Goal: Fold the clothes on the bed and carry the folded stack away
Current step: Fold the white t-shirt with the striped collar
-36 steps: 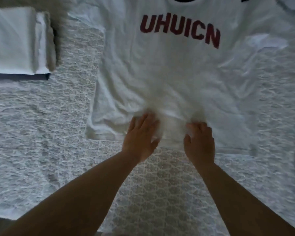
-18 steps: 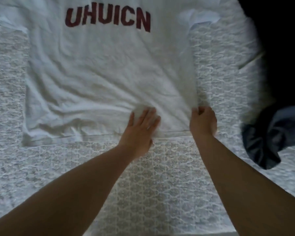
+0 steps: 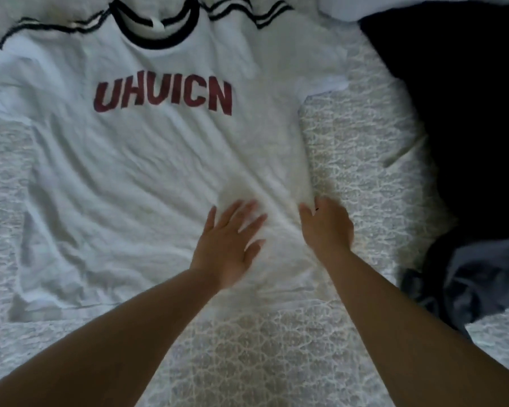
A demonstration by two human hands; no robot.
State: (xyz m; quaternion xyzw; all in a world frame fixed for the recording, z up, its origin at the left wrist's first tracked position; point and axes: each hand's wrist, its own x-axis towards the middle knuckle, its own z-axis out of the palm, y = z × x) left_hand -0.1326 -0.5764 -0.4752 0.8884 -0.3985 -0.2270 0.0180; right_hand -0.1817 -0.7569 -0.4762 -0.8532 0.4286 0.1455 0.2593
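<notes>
- T-shirt, white with red "UHUICN" lettering, lies flat, front up, on the patterned bedspread.
- Left hand presses its lower right part, fingers spread.
- Right hand rests at the shirt's right edge; whether its fingers are pinching the cloth, I cannot tell.
- Dark garment lies right.

A: What colour is the T-shirt?

B: White, with a black ring collar and thin black double stripes running along the shoulders.

A: And the lettering?

B: Dark red, block capitals, reading UHUICN across the chest.

A: What about the bedspread?

B: Pale grey and white, covered all over in a lacy, net-like pattern.

A: The dark thing at the right?

B: That dark cloth is plain black, with no pattern I can make out. Below it lies a garment in slate blue-grey, plain too.

A: Any other white?

B: A plain white cloth at the top edge.
</notes>
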